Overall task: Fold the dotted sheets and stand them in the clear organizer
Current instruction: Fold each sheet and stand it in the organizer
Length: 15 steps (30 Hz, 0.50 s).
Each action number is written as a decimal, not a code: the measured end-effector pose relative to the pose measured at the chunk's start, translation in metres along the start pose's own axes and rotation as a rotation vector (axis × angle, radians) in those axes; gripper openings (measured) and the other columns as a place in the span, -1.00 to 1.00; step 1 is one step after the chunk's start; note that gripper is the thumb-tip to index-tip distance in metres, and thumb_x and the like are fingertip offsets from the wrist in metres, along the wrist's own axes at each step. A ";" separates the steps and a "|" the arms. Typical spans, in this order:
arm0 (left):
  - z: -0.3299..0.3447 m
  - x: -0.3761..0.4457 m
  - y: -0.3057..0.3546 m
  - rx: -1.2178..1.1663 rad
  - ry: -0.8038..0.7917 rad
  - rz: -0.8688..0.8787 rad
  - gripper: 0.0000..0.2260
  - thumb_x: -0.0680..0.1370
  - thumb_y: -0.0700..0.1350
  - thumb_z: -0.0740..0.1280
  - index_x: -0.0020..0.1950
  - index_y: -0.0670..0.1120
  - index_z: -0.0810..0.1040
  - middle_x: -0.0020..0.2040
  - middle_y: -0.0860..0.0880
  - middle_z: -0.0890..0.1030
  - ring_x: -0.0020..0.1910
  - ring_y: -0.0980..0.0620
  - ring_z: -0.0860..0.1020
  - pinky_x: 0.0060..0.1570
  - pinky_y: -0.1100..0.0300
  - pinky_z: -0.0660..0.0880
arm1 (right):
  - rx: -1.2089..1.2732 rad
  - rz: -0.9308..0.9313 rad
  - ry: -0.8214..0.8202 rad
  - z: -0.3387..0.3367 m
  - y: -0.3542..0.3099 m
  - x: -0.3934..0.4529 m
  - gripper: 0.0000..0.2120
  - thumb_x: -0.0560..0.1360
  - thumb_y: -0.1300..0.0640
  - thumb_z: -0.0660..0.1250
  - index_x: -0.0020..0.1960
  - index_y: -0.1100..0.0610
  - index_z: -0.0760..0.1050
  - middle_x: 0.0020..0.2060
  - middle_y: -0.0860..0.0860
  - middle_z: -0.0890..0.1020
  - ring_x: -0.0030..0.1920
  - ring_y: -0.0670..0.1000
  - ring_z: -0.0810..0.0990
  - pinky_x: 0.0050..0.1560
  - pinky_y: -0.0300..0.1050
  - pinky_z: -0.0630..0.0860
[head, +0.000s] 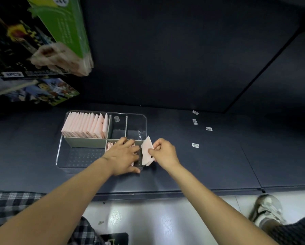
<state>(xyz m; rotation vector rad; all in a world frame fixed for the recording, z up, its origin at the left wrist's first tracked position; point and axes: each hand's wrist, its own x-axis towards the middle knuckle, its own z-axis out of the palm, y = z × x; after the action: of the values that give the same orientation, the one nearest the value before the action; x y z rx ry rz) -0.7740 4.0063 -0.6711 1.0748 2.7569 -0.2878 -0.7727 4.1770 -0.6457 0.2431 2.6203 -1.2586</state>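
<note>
From my feed the dark table (183, 156) fills most of the view, and the clear organizer (102, 167) sits on it just left of centre, split by grey dividers (85, 142) into compartments. At ten o'clock in the organizer a tight row of folded pink sheets (85, 125) already stands upright; the two small compartments at one o'clock hold no sheets, and the one at seven o'clock looks empty too. The compartment at five o'clock is being filled: my left hand (124, 156) lies over it with fingers spread and fairly straight, pressing a few standing sheets (110, 145) back toward nine o'clock. My right hand (163, 153) pinches a folded dotted sheet (147, 151) between thumb and fingers, holding it on edge at the organizer's three o'clock wall, one dark dot visible near its lower corner. I judge folding of this sheet done and insertion under way; the next move calls for lowering it into the gap the left hand keeps open, without toppling its neighbours. At ten o'clock of the view hang printed boxes (42, 41); one reads "5PCS", the rest is too blurred. Small white stickers (195, 145) dot the table at three o'clock, unreadable.
</note>
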 end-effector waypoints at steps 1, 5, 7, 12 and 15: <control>0.000 0.000 0.000 -0.003 -0.004 -0.003 -0.44 0.51 0.38 0.03 0.18 0.00 0.53 0.22 0.01 0.41 0.30 -0.08 0.25 0.33 -0.04 0.09 | -0.062 -0.012 0.012 0.001 -0.002 0.001 -0.77 0.36 0.21 0.36 -0.33 0.01 0.34 -0.40 -0.06 0.51 -0.29 0.02 0.53 -0.23 -0.16 0.44; 0.001 -0.002 0.000 -0.012 0.023 -0.026 -0.44 0.50 0.37 0.07 0.23 -0.03 0.45 0.22 0.00 0.44 0.28 -0.07 0.27 0.33 -0.03 0.10 | -0.228 -0.032 0.030 0.012 -0.012 0.001 -0.83 0.37 0.19 0.32 -0.29 0.03 0.34 -0.24 0.02 0.60 -0.14 0.10 0.57 -0.20 -0.13 0.43; 0.001 -0.002 0.000 -0.018 0.038 -0.035 -0.43 0.50 0.37 0.08 0.26 -0.05 0.42 0.23 -0.01 0.45 0.28 -0.07 0.27 0.33 -0.02 0.10 | -0.293 -0.045 0.037 0.019 -0.016 0.001 -0.89 0.40 0.19 0.30 -0.22 0.07 0.37 -0.15 0.09 0.63 -0.09 0.15 0.57 -0.17 -0.11 0.44; 0.001 -0.002 0.002 -0.054 0.052 -0.017 -0.46 0.52 0.32 0.13 0.29 -0.06 0.41 0.24 0.00 0.44 0.26 -0.05 0.28 0.32 0.01 0.11 | -0.467 -0.090 0.059 0.031 -0.016 -0.002 -0.89 0.49 0.16 0.25 -0.02 0.17 0.45 -0.01 0.16 0.62 0.02 0.22 0.57 -0.13 -0.08 0.45; 0.003 -0.003 0.002 -0.070 0.068 -0.028 -0.47 0.53 0.31 0.12 0.33 -0.03 0.39 0.30 0.02 0.40 0.30 -0.03 0.27 0.35 0.03 0.12 | -0.558 -0.113 0.083 0.032 -0.010 -0.005 -0.79 0.55 0.04 0.21 0.06 0.17 0.47 0.03 0.15 0.61 0.05 0.23 0.57 -0.13 -0.07 0.43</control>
<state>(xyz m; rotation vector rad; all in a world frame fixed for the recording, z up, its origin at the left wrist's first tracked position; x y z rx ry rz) -0.7704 4.0047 -0.6732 1.0482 2.8209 -0.1600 -0.7664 4.1451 -0.6562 0.0492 2.9581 -0.5060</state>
